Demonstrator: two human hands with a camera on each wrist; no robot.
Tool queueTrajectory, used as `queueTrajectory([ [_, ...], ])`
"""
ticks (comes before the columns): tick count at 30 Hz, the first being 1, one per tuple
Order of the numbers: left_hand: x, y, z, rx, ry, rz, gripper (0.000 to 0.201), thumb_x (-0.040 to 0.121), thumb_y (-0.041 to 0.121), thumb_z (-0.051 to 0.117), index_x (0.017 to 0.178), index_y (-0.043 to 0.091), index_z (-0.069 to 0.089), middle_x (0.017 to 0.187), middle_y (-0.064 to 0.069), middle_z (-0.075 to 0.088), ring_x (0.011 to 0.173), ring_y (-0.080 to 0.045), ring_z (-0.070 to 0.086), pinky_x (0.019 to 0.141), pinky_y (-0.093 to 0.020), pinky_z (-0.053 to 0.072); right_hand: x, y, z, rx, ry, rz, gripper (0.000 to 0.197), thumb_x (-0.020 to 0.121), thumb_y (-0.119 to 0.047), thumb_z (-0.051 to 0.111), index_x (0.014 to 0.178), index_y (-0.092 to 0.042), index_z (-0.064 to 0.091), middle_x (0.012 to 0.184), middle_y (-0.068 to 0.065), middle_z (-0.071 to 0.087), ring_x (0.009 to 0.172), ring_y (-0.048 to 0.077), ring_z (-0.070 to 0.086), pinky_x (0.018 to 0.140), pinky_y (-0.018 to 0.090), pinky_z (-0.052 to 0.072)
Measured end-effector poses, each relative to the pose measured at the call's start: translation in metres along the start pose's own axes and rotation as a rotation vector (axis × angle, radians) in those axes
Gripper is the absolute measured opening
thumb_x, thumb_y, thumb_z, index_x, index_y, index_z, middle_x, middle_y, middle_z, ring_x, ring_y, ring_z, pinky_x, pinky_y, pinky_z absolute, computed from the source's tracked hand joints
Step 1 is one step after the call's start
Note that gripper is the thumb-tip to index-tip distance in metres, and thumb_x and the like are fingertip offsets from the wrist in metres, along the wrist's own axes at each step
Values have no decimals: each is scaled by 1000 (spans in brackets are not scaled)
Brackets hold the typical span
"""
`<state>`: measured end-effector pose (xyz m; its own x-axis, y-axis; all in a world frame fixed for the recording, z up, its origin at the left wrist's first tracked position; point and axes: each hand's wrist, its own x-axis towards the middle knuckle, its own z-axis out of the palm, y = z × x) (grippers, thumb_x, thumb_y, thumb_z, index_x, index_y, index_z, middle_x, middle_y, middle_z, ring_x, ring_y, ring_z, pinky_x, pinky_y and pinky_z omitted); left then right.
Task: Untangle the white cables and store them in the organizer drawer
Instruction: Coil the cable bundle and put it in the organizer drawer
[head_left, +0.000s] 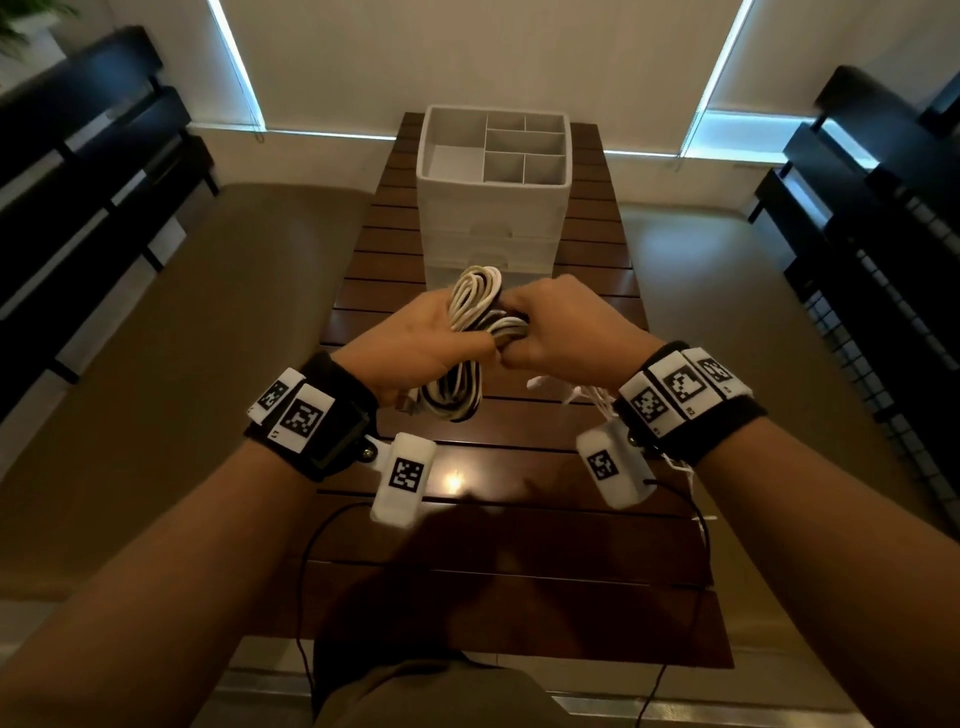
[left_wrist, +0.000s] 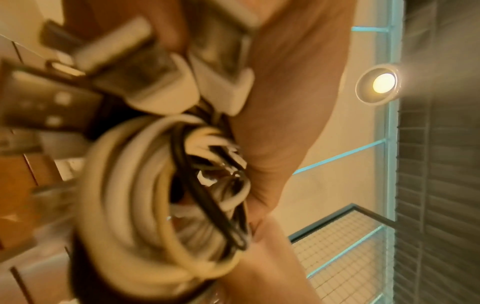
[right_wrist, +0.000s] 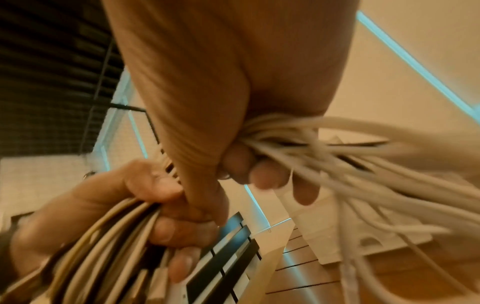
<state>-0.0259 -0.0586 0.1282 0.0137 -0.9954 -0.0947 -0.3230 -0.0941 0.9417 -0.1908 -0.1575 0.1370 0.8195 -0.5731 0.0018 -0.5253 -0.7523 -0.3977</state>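
A tangled bundle of white and black cables is held up over the wooden table, in front of the white organizer. My left hand grips the coiled part, whose USB plugs stick out by the palm. My right hand grips the same bundle from the right, with thin white strands trailing out of its fist toward the wrist. The two hands touch each other. The organizer's drawer fronts appear pushed in, partly hidden by the cables.
The slatted wooden table runs from me to the organizer, whose top tray has several empty compartments. Dark shelving stands at both sides of the room. Thin black sensor leads hang from my wrists.
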Motion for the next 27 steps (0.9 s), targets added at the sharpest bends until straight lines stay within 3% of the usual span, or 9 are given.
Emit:
queueTrajectory([
  [4,-10,1,-8,-242,55,-13,23,96,-10,58,119,-6,58,77,-10,73,81,-32,75,76,-36,63,-17,12,-4,439,-70,50,14,98,-26,69,103,-13,73,78,8,74,66,17,71,64,34,59],
  [8,-16,-1,1,-385,20,-12,26,100,-4,55,126,-6,59,78,-19,71,77,-32,74,87,-54,62,-20,-1,-11,527,19,40,21,106,-25,59,90,-20,72,62,-13,67,56,-1,59,56,19,49],
  [11,-17,4,3,-461,-6,1,20,103,1,56,121,4,63,85,-15,67,73,-26,72,74,-44,63,-9,-13,-21,418,121,-9,28,104,-31,60,95,-9,74,78,3,73,67,12,63,65,37,50],
  [12,-17,7,1,-463,-14,17,20,103,2,55,122,5,62,87,-14,65,73,-23,71,69,-39,62,-6,-16,-24,408,151,-18,27,104,-29,60,95,-8,74,79,5,73,68,15,64,67,37,50],
  [16,-16,16,-6,-460,-11,1,13,105,9,56,117,8,61,71,-5,54,61,-18,60,62,-33,58,2,-22,-24,516,250,16,21,102,-18,60,84,-13,70,61,-11,60,53,1,49,54,21,39],
  [19,-16,13,-4,-496,51,-24,6,103,15,63,105,11,67,61,0,43,52,-14,49,56,-34,56,1,-19,-18,564,217,41,18,102,-14,59,94,-3,71,64,-6,59,51,0,48,50,17,38],
  [22,-19,13,-4,-497,76,7,9,102,20,65,102,16,74,63,-2,40,51,-13,47,55,-32,55,-6,-10,-20,592,133,-16,21,104,-21,60,109,-2,69,82,9,66,69,7,55,63,25,46],
  [24,-21,17,-5,-527,62,44,22,104,25,61,90,26,78,63,-2,38,51,-12,46,56,-32,55,-15,-1,-23,661,35,-47,25,104,-28,63,113,-5,64,85,7,61,75,14,57,70,34,49],
  [27,-19,18,-2,-604,88,63,37,106,27,56,74,27,75,61,-1,32,48,-10,43,54,-32,53,-28,8,-23,828,-48,-19,22,104,-38,57,111,-18,64,87,1,63,85,21,66,78,36,55],
])
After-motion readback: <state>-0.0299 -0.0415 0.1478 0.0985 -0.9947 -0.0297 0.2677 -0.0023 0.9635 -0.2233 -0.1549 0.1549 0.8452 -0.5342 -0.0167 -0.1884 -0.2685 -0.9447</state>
